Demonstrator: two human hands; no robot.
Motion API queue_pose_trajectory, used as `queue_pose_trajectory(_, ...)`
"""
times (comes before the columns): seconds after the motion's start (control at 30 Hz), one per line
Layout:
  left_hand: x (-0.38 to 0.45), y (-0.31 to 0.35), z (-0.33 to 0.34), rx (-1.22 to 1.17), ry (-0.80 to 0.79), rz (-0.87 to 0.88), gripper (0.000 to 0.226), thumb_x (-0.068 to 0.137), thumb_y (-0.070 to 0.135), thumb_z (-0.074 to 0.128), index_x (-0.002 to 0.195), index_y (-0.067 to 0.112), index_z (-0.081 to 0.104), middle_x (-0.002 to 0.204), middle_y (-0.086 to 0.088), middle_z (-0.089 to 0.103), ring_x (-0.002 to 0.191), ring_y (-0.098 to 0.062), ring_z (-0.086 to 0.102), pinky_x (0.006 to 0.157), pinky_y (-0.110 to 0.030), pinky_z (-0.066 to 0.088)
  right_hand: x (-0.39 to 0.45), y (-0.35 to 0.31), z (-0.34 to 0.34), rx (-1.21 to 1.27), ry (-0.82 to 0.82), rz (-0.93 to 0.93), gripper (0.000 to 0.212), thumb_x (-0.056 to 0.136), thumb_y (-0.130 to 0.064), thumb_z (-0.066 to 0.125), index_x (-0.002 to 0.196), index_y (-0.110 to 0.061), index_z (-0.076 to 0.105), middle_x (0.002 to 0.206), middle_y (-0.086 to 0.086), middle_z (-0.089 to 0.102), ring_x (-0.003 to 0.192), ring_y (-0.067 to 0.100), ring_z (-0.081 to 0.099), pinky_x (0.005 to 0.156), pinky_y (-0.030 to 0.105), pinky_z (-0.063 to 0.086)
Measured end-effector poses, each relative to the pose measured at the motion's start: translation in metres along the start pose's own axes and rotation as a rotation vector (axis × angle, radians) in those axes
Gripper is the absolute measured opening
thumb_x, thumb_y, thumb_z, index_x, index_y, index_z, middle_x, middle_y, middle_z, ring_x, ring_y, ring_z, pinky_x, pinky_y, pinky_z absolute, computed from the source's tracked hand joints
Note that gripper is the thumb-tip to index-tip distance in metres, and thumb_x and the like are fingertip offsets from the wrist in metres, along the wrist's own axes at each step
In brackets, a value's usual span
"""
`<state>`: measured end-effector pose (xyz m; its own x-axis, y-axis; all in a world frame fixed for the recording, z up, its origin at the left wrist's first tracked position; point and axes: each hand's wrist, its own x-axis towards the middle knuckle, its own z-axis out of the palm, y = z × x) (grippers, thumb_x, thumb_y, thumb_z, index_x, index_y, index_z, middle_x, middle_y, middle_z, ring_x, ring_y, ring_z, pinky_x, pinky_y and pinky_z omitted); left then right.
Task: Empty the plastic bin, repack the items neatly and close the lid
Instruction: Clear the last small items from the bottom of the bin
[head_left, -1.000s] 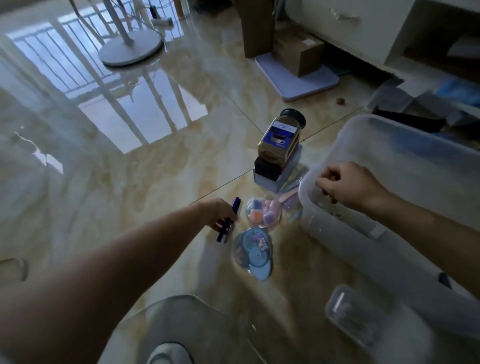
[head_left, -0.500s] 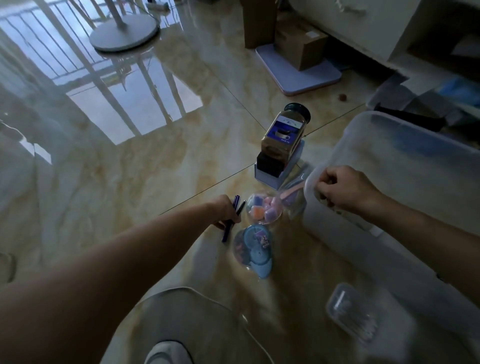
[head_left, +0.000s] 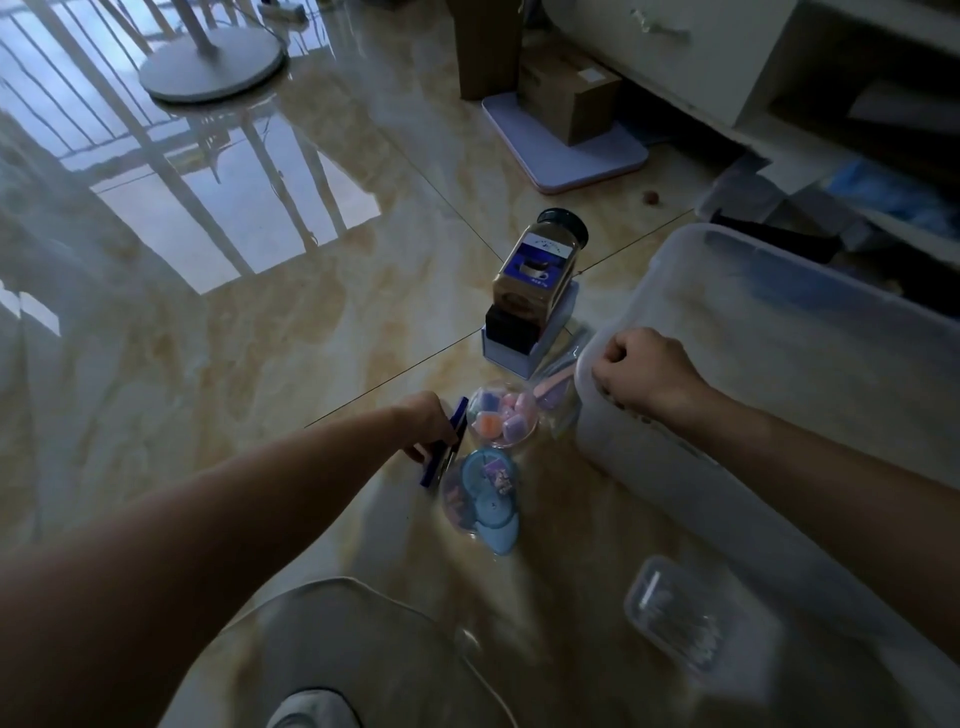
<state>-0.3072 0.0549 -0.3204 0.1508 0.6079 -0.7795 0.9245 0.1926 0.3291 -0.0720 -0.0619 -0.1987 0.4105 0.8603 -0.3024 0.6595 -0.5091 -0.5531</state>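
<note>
Fingers of the right hand (head_left: 641, 374) curl over the plastic bin (head_left: 779, 332) rim, while beside the bin the left hand (head_left: 431, 423) grips blue pens (head_left: 447, 449) on the floor (head_left: 260, 338).

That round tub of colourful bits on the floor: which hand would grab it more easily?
Probably the left hand: it sits beside the round tub, though it grips dark blue sticks. The right hand clutches the bin's rim.

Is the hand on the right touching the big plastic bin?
Touching. The head view shows the right hand with its fingers curled over the near corner rim of the plastic bin, gripping it.
</note>
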Motion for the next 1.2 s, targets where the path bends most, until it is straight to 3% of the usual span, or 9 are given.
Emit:
queue_pose_trajectory(0.13,-0.014,0.013,-0.009,0.086,0.112,-0.013,0.017,0.091,0.021,0.064,0.093,0.005,0.061,0.089,-0.012,0.066,0.080,-0.022,0.066,0.072,-0.033,0.061,0.004,0.001,0.004,-0.050,-0.008,0.028,0.018,0.093,-0.021,0.057,0.082,-0.008,0.060,0.084,0.012,0.066,0.080,0.030,0.065,0.062,0.031,0.046)
queue_pose_trajectory(0.3,-0.038,0.057,-0.031,-0.056,0.610,0.121,0.019,0.093,0.014,0.055,0.077,0.005,0.058,0.074,-0.004,0.057,0.061,-0.015,0.053,0.050,-0.025,0.041,0.006,0.009,0.003,-0.072,-0.018,0.052,0.015,0.091,-0.024,0.059,0.087,-0.009,0.061,0.082,0.011,0.061,0.072,0.026,0.060,0.051,0.026,0.039)
queue_pose_trajectory(0.43,-0.071,0.110,-0.036,-0.085,0.969,0.467,0.012,0.096,0.018,0.047,0.094,0.014,0.058,0.089,-0.001,0.055,0.077,-0.015,0.053,0.066,-0.027,0.042,0.004,0.029,-0.018,-0.028,0.002,0.082,0.016,0.087,-0.020,0.060,0.078,-0.007,0.064,0.075,0.012,0.068,0.062,0.025,0.067,0.052,0.027,0.049)
queue_pose_trajectory(0.57,-0.111,0.176,-0.008,-0.096,1.019,0.936,0.011,0.093,0.015,0.043,0.085,0.013,0.051,0.083,-0.001,0.052,0.073,-0.013,0.045,0.065,-0.024,0.036,0.014,0.076,-0.042,-0.086,0.001,0.214,0.020,0.085,-0.018,0.055,0.086,-0.004,0.069,0.077,0.016,0.073,0.057,0.026,0.072,0.062,0.036,0.063)
queue_pose_trajectory(0.67,-0.137,0.218,0.035,-0.078,0.858,1.227,0.012,0.091,0.015,0.044,0.080,0.016,0.050,0.079,0.002,0.050,0.069,-0.011,0.043,0.063,-0.021,0.035,0.018,0.127,-0.061,-0.174,-0.054,0.265,0.023,0.087,-0.019,0.053,0.089,-0.004,0.070,0.075,0.016,0.075,0.058,0.023,0.073,0.065,0.030,0.062)
queue_pose_trajectory(0.77,-0.140,0.252,0.086,0.238,0.596,1.260,0.016,0.095,0.021,0.046,0.085,0.017,0.058,0.083,0.004,0.055,0.074,-0.011,0.053,0.069,-0.022,0.044,0.021,0.193,-0.072,-0.311,-0.097,0.298,0.024,0.082,-0.022,0.056,0.098,-0.012,0.072,0.099,0.016,0.073,0.087,0.030,0.070,0.080,0.035,0.059)
queue_pose_trajectory(0.87,-0.116,0.273,0.130,0.727,0.196,0.988,0.021,0.094,0.022,0.053,0.106,0.011,0.067,0.105,-0.010,0.066,0.098,-0.028,0.064,0.085,-0.038,0.054,0.014,0.248,-0.082,-0.391,-0.106,0.356,0.033,0.084,-0.029,0.060,0.116,-0.022,0.064,0.125,0.013,0.060,0.106,0.032,0.061,0.089,0.037,0.054)
queue_pose_trajectory(0.97,-0.083,0.279,0.159,1.005,-0.084,0.732,0.037,0.092,0.029,0.062,0.124,0.010,0.063,0.124,-0.009,0.064,0.112,-0.028,0.062,0.095,-0.036,0.051,0.007,0.285,-0.087,-0.401,-0.166,0.445,0.057,0.089,-0.044,0.064,0.135,-0.013,0.053,0.134,0.018,0.056,0.116,0.035,0.058,0.090,0.033,0.050)
queue_pose_trajectory(1.2,-0.053,0.290,0.210,0.889,-0.432,0.516,0.044,0.085,0.026,0.075,0.121,0.006,0.060,0.104,-0.012,0.060,0.087,-0.027,0.062,0.077,-0.038,0.055,0.002,0.320,-0.067,-0.388,-0.193,0.476,0.090,0.073,-0.049,0.084,0.143,-0.011,0.041,0.141,0.018,0.048,0.128,0.037,0.052,0.100,0.041,0.047)
